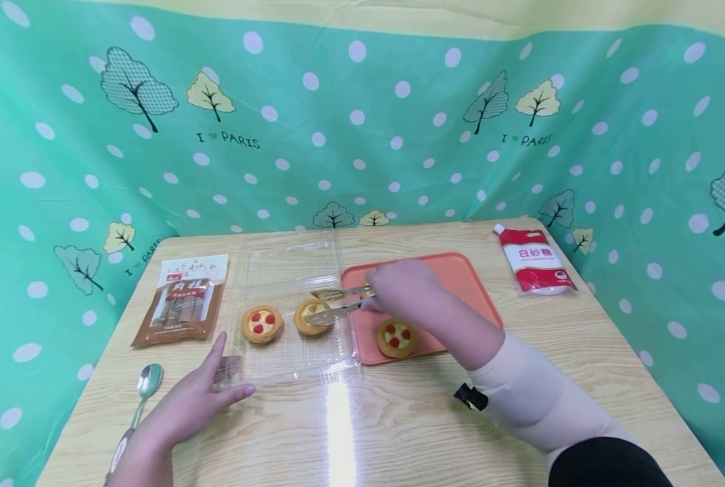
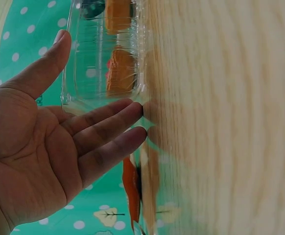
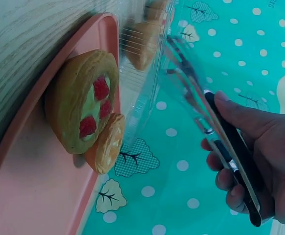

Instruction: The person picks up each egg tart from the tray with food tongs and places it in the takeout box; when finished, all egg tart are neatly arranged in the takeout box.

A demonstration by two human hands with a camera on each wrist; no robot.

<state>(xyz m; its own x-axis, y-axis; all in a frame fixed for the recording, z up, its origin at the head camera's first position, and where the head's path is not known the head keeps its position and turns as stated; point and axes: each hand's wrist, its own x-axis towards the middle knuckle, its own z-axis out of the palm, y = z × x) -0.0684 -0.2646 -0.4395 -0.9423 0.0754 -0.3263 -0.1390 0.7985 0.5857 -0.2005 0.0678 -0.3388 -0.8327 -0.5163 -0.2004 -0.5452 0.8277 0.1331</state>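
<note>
My right hand (image 1: pixel 402 287) grips metal tongs with black handles (image 3: pixel 232 134). In the head view, the tongs' spread tips overlap a plain-topped tart (image 1: pixel 303 312) in the clear plastic container (image 1: pixel 289 358). Left of it in the container sits a tart with red berry pieces (image 1: pixel 262 324). My left hand (image 1: pixel 192 406) is at the container's front left corner, thumb and fingers spread, fingertips right at its wall. Another berry tart (image 3: pixel 86 105) rests on the pink tray (image 1: pixel 460 281), beside a second tart (image 3: pixel 105 144) mostly hidden by my right hand in the head view.
The container's raised lid (image 1: pixel 289 264) lies toward the back. A brown-and-white packet (image 1: pixel 182 304) lies at the left, with a spoon (image 1: pixel 149 380) in front of it. A red-and-white pouch (image 1: pixel 535 260) lies at the back right. A patterned curtain (image 1: pixel 362 135) surrounds the table.
</note>
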